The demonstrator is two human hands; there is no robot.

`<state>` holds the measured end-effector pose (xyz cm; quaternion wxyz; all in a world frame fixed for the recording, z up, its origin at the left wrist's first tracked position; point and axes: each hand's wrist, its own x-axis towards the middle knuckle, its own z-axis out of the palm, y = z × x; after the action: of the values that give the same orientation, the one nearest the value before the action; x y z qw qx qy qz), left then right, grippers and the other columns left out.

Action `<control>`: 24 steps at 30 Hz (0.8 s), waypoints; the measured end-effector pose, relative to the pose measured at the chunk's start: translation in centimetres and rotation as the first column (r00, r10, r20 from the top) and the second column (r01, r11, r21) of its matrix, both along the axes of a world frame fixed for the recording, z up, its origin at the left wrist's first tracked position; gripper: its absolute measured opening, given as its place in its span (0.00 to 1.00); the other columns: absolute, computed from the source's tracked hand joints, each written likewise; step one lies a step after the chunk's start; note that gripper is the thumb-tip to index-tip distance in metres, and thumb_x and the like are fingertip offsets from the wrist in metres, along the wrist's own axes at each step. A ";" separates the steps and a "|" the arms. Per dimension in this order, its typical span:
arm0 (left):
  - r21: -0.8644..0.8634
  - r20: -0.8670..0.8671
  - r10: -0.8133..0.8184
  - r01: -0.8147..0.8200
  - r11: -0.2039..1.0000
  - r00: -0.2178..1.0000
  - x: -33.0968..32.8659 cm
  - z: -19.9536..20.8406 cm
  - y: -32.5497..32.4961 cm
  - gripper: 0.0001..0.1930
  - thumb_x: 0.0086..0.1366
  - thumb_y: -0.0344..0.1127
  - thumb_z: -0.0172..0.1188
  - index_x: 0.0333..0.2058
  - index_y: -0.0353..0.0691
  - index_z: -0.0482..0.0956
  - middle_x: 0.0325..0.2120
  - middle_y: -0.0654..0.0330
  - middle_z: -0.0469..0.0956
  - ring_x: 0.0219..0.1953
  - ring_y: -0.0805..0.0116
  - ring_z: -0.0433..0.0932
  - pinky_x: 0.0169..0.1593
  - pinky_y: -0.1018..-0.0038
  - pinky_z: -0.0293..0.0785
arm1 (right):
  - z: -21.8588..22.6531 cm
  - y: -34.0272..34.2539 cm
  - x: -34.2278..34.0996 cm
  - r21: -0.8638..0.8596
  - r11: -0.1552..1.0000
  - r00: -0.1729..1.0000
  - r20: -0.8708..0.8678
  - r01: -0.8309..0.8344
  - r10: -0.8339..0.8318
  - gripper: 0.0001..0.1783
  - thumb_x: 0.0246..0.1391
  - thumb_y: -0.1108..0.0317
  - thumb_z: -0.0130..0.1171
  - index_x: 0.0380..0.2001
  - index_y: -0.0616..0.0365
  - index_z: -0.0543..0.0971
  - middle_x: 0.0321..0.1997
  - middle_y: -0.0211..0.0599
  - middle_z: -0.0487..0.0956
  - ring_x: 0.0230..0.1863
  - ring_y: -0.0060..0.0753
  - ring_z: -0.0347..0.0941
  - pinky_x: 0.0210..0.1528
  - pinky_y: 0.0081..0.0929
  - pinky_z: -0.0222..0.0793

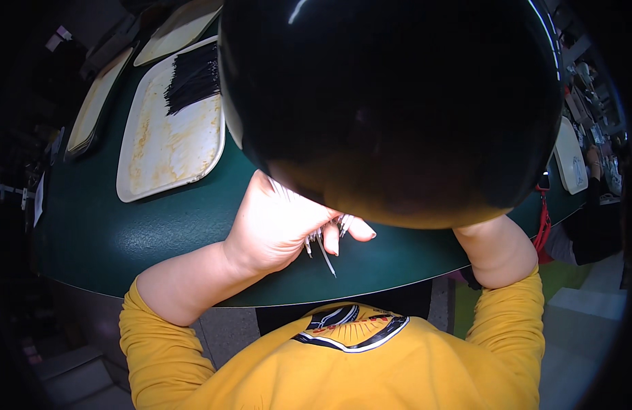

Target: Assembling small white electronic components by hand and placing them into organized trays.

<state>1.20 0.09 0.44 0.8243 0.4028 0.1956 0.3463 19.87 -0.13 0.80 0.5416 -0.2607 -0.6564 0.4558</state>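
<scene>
My left hand (271, 229) is closed around a bundle of thin wires (325, 254), held just above the near edge of the green table (162, 229). Their pale ends stick out below the fingers, and one hangs lower than the others. A large glossy black dome (398, 116), perhaps a lamp shade, covers the middle of the view and hides the upper part of the bundle. Behind it my right hand is out of sight; only the wrist and forearm (499, 251) show at its lower right, so its fingers cannot be made out.
Left of the dome, a stained cream tray (142, 160) bears a bunch of dark strands (193, 78). More trays (99, 102) lie farther left and behind. At the right are another tray (570, 157), a red strap (543, 222) and part of another person's arm (593, 162).
</scene>
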 end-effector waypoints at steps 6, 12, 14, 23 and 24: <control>0.022 0.041 -0.007 0.006 1.000 0.999 0.5 0.1 -0.2 0.07 0.54 0.21 0.49 0.32 0.24 0.70 0.26 0.47 0.74 0.27 0.61 0.77 0.21 0.82 0.71 | 0.3 -0.8 1.0 0.023 0.999 0.999 0.027 0.038 -0.039 0.04 0.39 0.77 0.55 0.18 0.68 0.75 0.17 0.35 0.75 0.18 0.17 0.70 0.21 0.12 0.64; -0.022 -0.067 -0.014 0.013 1.000 0.998 0.2 0.6 -0.2 0.06 0.53 0.22 0.51 0.31 0.25 0.71 0.26 0.48 0.74 0.26 0.63 0.77 0.20 0.83 0.71 | 0.0 -0.7 0.1 0.031 0.992 0.992 0.030 0.125 -0.126 0.06 0.39 0.76 0.56 0.15 0.69 0.75 0.14 0.34 0.74 0.16 0.16 0.69 0.18 0.11 0.63; -0.001 -0.054 -0.065 0.065 0.998 0.996 0.7 0.9 -0.1 0.06 0.53 0.22 0.52 0.30 0.25 0.72 0.26 0.48 0.74 0.24 0.65 0.77 0.19 0.83 0.71 | 0.9 -1.2 1.2 0.047 0.992 0.990 0.084 0.113 -0.117 0.06 0.39 0.76 0.56 0.15 0.69 0.75 0.14 0.34 0.74 0.16 0.15 0.69 0.19 0.11 0.63; 0.044 -0.050 -0.036 0.038 0.998 0.998 0.6 0.5 -0.1 0.06 0.54 0.23 0.51 0.29 0.26 0.74 0.25 0.50 0.75 0.24 0.65 0.77 0.21 0.83 0.71 | 1.2 -1.1 -1.5 0.162 0.927 0.939 0.014 0.337 -0.344 0.08 0.39 0.77 0.56 0.26 0.70 0.72 0.20 0.34 0.74 0.21 0.19 0.70 0.27 0.16 0.67; 0.040 -0.067 -0.008 0.010 0.999 0.998 0.2 0.3 -0.1 0.06 0.54 0.23 0.51 0.29 0.26 0.74 0.25 0.50 0.75 0.24 0.65 0.77 0.21 0.83 0.71 | 0.9 -0.7 -2.0 0.111 0.943 0.949 0.012 0.313 -0.316 0.08 0.40 0.77 0.55 0.26 0.70 0.72 0.19 0.33 0.74 0.20 0.18 0.69 0.26 0.14 0.66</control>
<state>1.38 -0.01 0.72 0.8107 0.4315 0.2143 0.3327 17.89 -0.88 1.70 0.6108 -0.3393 -0.6380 0.3236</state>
